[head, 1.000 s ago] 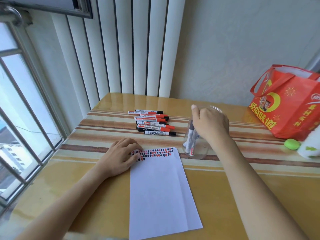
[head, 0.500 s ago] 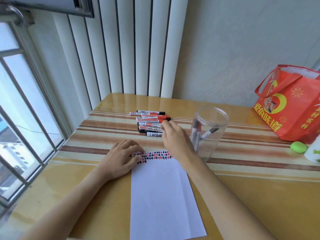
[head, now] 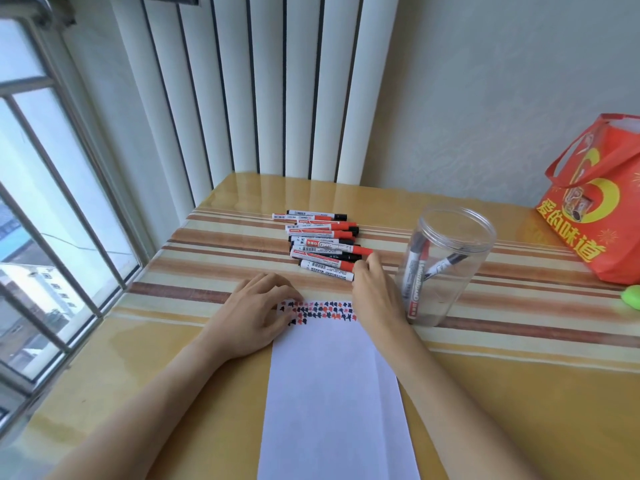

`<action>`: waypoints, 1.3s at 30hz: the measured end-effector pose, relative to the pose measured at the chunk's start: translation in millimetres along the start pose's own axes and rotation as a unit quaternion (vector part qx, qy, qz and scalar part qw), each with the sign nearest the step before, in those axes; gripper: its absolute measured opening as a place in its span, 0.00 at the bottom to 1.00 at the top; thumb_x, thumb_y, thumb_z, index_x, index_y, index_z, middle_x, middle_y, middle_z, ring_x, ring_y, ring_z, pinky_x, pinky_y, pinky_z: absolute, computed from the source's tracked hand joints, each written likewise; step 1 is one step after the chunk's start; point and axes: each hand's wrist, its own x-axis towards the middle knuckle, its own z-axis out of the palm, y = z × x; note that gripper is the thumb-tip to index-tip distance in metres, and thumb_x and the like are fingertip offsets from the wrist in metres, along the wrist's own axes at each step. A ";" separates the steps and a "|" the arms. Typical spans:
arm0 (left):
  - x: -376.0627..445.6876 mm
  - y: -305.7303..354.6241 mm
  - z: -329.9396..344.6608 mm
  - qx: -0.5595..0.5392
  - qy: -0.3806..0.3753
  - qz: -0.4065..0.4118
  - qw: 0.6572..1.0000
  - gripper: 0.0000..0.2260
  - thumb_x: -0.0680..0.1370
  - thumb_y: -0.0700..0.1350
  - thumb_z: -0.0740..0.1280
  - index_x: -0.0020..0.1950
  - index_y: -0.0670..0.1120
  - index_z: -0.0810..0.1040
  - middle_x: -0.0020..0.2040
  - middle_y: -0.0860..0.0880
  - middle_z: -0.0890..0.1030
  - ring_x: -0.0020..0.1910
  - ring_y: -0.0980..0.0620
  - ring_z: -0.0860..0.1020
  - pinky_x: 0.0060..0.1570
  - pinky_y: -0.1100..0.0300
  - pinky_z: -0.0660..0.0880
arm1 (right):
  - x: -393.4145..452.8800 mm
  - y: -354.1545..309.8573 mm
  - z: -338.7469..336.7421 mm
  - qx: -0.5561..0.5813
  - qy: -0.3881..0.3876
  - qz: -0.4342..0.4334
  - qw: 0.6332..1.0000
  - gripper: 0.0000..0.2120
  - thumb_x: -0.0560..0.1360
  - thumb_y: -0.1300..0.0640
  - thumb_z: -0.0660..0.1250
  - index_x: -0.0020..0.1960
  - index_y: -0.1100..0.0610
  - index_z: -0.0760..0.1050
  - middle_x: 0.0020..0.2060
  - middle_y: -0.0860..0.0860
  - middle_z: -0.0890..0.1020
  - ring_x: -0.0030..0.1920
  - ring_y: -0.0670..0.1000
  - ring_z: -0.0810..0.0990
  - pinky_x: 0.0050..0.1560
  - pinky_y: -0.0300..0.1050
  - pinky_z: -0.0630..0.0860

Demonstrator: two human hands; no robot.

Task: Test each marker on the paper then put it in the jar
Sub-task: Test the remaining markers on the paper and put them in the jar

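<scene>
A white paper [head: 332,393] lies on the table, with rows of red and black test marks along its far edge. My left hand [head: 252,317] rests on its top left corner, fingers relaxed, holding it down. Several red and black whiteboard markers [head: 322,237] lie in a pile beyond the paper. My right hand [head: 375,292] reaches to the pile's right end, and its fingertips pinch the cap end of the nearest marker [head: 325,267], which still lies on the table. To the right stands an open clear plastic jar [head: 457,216] with a few markers [head: 414,271] inside.
An orange-red shopping bag [head: 595,209] stands at the table's far right, with a small green object [head: 632,296] beside it. A barred window [head: 52,202] runs along the left edge. White vertical blinds [head: 270,98] hang behind the table.
My right hand left the jar's mouth, crossed left to the marker pile and settled on the nearest marker's end. My left hand stayed on the paper.
</scene>
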 end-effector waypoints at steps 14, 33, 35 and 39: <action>0.2 11.3 -11.1 -0.049 0.000 0.028 0.998 0.14 0.84 0.58 0.60 0.60 0.51 0.77 0.55 0.58 0.77 0.53 0.56 0.77 0.55 0.54 0.73 | -44.7 -35.6 -10.5 0.578 -0.135 -0.023 0.804 0.04 0.79 0.65 0.69 0.50 0.57 0.75 0.34 0.49 0.81 0.34 0.50 0.82 0.36 0.42 0.76; 1.4 14.7 -11.0 0.016 0.049 0.070 0.996 0.11 0.85 0.50 0.59 0.57 0.49 0.80 0.49 0.56 0.76 0.47 0.51 0.73 0.50 0.54 0.73 | -41.7 -22.6 -4.1 0.196 -0.001 -0.196 0.961 0.11 0.80 0.48 0.65 0.60 0.50 0.78 0.48 0.46 0.81 0.51 0.52 0.80 0.43 0.47 0.73; 1.1 14.4 -11.8 0.014 0.052 0.077 0.996 0.09 0.85 0.48 0.60 0.57 0.49 0.80 0.48 0.55 0.76 0.47 0.51 0.73 0.50 0.54 0.73 | -45.1 -34.1 -4.4 0.137 0.045 -0.214 0.966 0.09 0.80 0.51 0.63 0.56 0.52 0.78 0.43 0.46 0.79 0.43 0.52 0.81 0.36 0.42 0.63; 0.1 16.2 -13.2 0.028 0.070 0.085 0.994 0.10 0.85 0.48 0.59 0.57 0.49 0.80 0.47 0.55 0.75 0.46 0.52 0.72 0.47 0.56 0.72 | -47.8 -36.2 -6.4 0.109 0.057 -0.195 0.973 0.15 0.82 0.45 0.55 0.51 0.50 0.77 0.40 0.46 0.77 0.36 0.52 0.79 0.36 0.43 0.61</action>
